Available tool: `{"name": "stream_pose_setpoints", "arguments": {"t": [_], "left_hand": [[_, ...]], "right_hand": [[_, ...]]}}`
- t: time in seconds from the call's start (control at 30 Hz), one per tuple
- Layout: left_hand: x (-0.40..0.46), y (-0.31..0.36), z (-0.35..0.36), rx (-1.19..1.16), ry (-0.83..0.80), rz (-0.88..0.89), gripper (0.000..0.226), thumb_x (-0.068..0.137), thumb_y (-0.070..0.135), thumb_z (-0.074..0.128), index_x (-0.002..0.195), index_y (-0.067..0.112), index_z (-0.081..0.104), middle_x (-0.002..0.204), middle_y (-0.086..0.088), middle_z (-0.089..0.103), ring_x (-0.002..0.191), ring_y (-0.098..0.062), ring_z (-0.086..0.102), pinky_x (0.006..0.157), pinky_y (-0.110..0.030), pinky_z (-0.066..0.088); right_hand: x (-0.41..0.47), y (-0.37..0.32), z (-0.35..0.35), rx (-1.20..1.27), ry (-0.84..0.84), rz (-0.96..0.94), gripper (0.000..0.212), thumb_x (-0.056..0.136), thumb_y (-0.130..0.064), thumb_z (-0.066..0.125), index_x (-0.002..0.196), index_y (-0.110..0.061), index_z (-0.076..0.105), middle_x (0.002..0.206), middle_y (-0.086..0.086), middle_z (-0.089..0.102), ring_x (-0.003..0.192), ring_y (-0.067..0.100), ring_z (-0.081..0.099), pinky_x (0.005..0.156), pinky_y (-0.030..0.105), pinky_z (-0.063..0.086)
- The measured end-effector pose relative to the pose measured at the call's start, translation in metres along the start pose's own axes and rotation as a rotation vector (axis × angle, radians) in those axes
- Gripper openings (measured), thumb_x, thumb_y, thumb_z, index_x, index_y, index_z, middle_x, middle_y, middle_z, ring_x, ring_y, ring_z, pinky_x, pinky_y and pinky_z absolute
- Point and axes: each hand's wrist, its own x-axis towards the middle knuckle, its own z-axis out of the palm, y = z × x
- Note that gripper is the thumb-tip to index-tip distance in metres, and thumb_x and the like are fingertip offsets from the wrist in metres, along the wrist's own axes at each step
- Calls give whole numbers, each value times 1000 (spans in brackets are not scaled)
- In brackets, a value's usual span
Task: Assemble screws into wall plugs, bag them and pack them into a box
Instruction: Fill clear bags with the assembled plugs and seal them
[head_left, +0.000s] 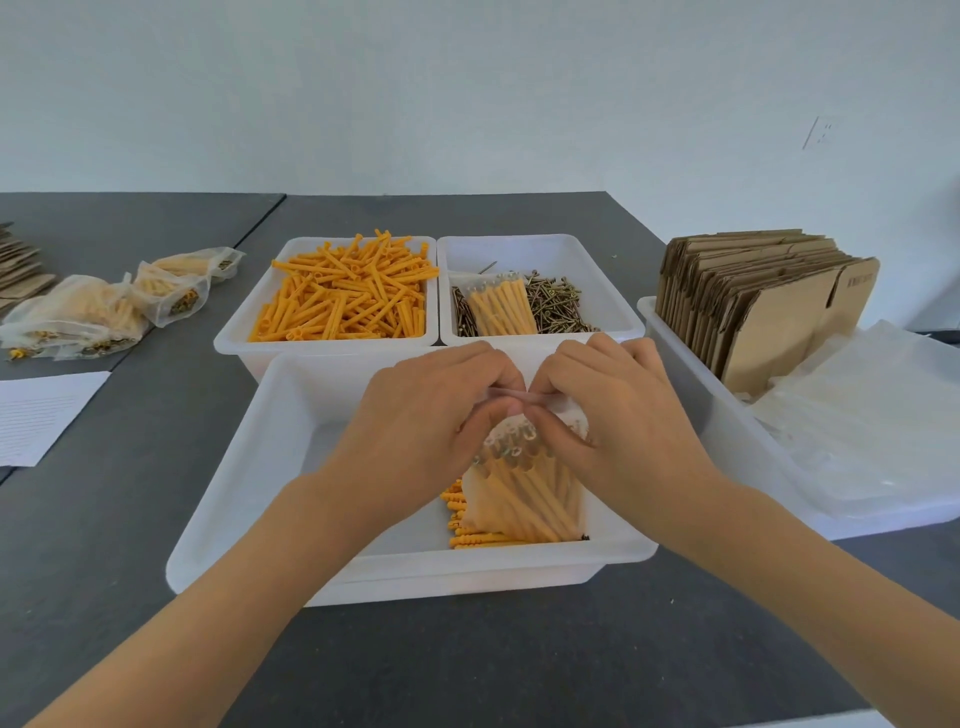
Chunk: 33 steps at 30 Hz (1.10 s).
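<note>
Clear plastic bag (524, 488) of plugged screws, held over the near tray (249, 467); left hand (431, 415) and right hand (618, 410) pinch its top edge (sealing, likely). Filled bags (104, 306) sit at the tabletop's far left edge; flat cartons (769, 306) at the right edge remain unfolded.

Left hand (431, 415): centre of frame, fingers curled, thumb and fingertips pinching.
Right hand (613, 410): just beside it, knuckles up, pinching likewise.
Forearms: bare, rising from the lower corners, converging.
</note>
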Motion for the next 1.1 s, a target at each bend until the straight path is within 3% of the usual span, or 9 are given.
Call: {"name": "stream_pose_setpoints", "arguments": {"t": [0.2,0.3,0.53,0.73,0.83,0.93,1.03,1.1], "left_hand": [[0,5,-2,98,51,102,15,94,32,54,85,24,62,79,20,47,74,-7,47,54,-31,43],[1,2,-10,194,25,156,19,93,36,52,81,24,62,75,16,53,71,-9,46,52,-25,36],[-7,-8,-29,243,-86,163,23,94,39,46,82,27,62,77,15,57,73,-9,52,52,-33,47],[-16,-28,-48,307,-81,145,24,93,34,45,79,25,63,75,16,56,68,-2,47,50,-27,46],[-28,-41,-52,190,-114,-6,20,95,42,49,85,34,64,77,22,59,72,-2,55,55,-18,42],[-22,-35,-29,-68,-154,-193,32,84,57,51,109,40,62,97,25,62,90,2,60,63,-13,40],[0,-25,-7,-297,-126,-283,40,87,44,63,126,38,56,111,22,60,101,1,58,69,-13,45],[11,-20,2,-392,-104,-282,30,89,35,67,118,33,64,110,20,63,99,0,59,67,-13,47]], "right_hand": [[-1,2,-5,94,-46,0,12,83,-23,57,73,-22,51,73,-12,51,74,17,45,78,41,34],[2,7,-12,45,-112,-60,14,84,-25,59,75,-26,48,74,-16,49,78,15,46,78,37,33],[-3,21,-25,-30,-165,-128,18,91,-26,61,75,-23,53,73,-13,53,78,16,47,80,36,33],[-17,52,-32,-34,-131,-25,18,87,-17,64,73,-21,54,72,-14,51,75,12,45,74,36,34],[-27,69,-35,158,-127,6,17,91,-25,60,75,-20,59,73,-14,54,73,12,50,67,37,42],[-23,64,-27,230,-115,-39,21,98,-23,55,77,-18,58,77,-12,53,78,13,51,70,31,42],[-13,58,-22,286,-140,-36,17,95,-13,60,79,-17,56,80,-10,52,81,14,50,73,29,41],[-10,56,-22,301,-161,-10,13,93,-16,59,80,-15,57,80,-11,54,82,12,52,72,23,41]]}}
